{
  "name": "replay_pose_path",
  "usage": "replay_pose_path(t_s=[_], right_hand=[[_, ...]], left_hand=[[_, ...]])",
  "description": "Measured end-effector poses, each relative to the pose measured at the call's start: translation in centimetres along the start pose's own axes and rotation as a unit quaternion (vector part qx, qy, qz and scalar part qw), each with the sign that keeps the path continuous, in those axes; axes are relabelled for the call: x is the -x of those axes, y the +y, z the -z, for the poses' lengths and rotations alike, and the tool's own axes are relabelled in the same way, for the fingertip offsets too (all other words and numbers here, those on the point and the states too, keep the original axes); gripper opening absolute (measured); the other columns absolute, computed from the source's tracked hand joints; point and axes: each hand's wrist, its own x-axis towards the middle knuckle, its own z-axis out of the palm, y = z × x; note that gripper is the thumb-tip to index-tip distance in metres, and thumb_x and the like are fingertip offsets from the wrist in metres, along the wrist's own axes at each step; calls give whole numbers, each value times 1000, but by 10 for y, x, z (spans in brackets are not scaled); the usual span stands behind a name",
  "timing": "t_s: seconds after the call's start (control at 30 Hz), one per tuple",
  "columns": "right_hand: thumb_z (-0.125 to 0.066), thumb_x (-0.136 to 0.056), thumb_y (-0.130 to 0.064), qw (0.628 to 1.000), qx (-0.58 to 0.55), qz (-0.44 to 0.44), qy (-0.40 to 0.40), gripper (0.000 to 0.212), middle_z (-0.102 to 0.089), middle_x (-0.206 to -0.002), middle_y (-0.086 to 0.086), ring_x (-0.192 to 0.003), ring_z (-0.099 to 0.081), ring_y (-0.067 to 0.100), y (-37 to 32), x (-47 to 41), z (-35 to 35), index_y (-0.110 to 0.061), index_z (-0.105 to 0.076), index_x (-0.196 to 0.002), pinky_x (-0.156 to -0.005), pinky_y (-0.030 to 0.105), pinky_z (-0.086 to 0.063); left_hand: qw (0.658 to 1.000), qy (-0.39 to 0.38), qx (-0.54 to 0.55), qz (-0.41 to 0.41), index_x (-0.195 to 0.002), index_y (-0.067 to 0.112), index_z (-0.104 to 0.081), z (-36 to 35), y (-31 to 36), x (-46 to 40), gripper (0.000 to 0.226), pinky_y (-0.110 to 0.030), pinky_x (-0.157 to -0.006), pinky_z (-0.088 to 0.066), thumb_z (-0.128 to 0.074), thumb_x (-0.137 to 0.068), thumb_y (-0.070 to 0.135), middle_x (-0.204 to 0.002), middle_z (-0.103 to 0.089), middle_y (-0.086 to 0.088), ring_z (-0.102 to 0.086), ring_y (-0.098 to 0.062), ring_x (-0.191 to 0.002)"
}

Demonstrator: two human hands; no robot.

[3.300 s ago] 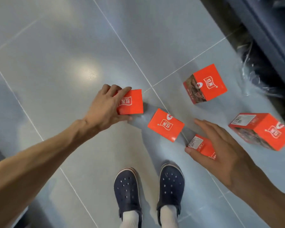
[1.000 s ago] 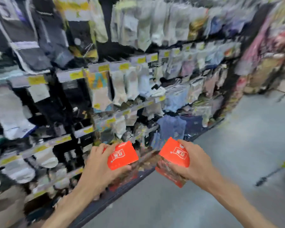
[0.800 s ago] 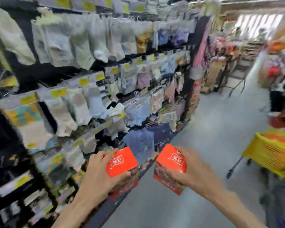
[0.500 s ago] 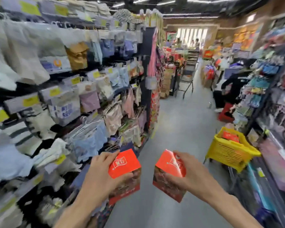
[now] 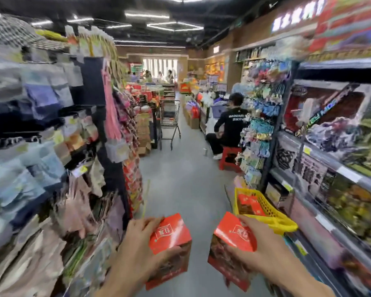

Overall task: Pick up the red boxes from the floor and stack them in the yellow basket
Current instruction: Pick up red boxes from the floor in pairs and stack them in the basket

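My left hand [image 5: 137,251] grips one red box [image 5: 169,239] from its left side, held at waist height in the lower middle of the view. My right hand [image 5: 259,251] grips a second red box [image 5: 231,236] from its right side, a short gap apart from the first. The yellow basket [image 5: 272,219] stands on the floor just beyond my right hand, against the right-hand shelving. Red boxes [image 5: 247,201] lie inside it. The boxes left on the floor are out of view.
Shelving with hanging clothes [image 5: 51,168] lines the left of the aisle, stocked shelves [image 5: 330,168] the right. A person [image 5: 227,129] sits on a red stool [image 5: 230,157] ahead on the right. A metal shopping cart [image 5: 169,118] stands farther down the grey floor.
I have gone from crouching over the floor boxes to standing with one box in each hand. The view has swung right along the aisle, and the yellow basket now lies close to my right hand.
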Motion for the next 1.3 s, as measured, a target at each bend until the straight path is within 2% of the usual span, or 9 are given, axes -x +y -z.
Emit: replay_pose_path(t_s=[0.17,0.3,0.4,0.57,0.67,0.77,0.93,1.17,1.3], right_hand=[[-61,-70,-76,999,30,-32,17,86,-46,-128,-19,-121,-45,5,37,-130,0,-43,-31,-143,-94,26,-40],[-58,-70,-77,998,26,-47,42,85,-47,-130,-19,-121,-44,5,61,-230,4,-42,-33,-142,-97,28,-40],[-58,-66,-80,996,10,-80,47,83,-49,-121,-22,-111,-47,4,82,-302,5,-43,-37,-137,-93,31,-44],[-60,-68,-76,990,19,-120,71,79,-44,-111,-28,-106,-44,2,115,-412,4,-53,-29,-137,-87,26,-43],[-64,-70,-70,981,35,-165,95,68,-47,-108,-24,-103,-48,5,137,-471,0,-49,-37,-129,-86,29,-44],[-67,-72,-67,966,47,-220,125,75,-47,-107,-16,-104,-48,8,164,-523,-3,-38,-40,-136,-86,30,-44],[-65,-72,-70,923,48,-331,191,83,-47,-125,-18,-120,-46,9,203,-578,1,-37,-36,-142,-96,31,-42],[-65,-73,-69,847,85,-457,258,80,-53,-127,-10,-114,-48,13,260,-589,3,-35,-39,-140,-89,28,-40],[-61,-68,-76,814,102,-509,260,82,-52,-122,-19,-111,-50,8,302,-588,-6,-39,-40,-138,-82,22,-36]], left_hand=[[999,-26,14,-32,-137,37,-51,-54,-33,-142,102,-9,-99,-22,-50,-55,98,-117,-47,19,-35,0,-112],[998,-51,16,-45,-138,37,-51,-86,-56,-255,106,-17,-96,-27,-48,-53,100,-117,-46,22,-38,-2,-112],[996,-55,19,-61,-136,36,-54,-109,-75,-337,98,-12,-93,-29,-56,-58,94,-116,-47,24,-41,-4,-111],[991,-81,38,-98,-134,34,-57,-163,-106,-473,94,-8,-92,-30,-60,-59,91,-116,-48,25,-43,-5,-113],[983,-101,42,-145,-132,32,-59,-205,-122,-558,93,-17,-89,-37,-58,-60,91,-116,-50,22,-42,-5,-112],[971,-131,47,-195,-133,33,-57,-249,-130,-639,90,-29,-87,-47,-60,-62,88,-118,-48,23,-41,-4,-114],[929,-215,76,-291,-132,31,-57,-328,-114,-758,92,-30,-85,-46,-51,-64,93,-118,-50,20,-46,-8,-107],[837,-322,120,-426,-132,26,-59,-464,-47,-844,91,-29,-88,-41,-55,-66,89,-117,-49,16,-40,-12,-102],[782,-383,103,-480,-131,26,-59,-555,-11,-855,93,-36,-91,-42,-54,-66,92,-119,-51,13,-43,-14,-108]])
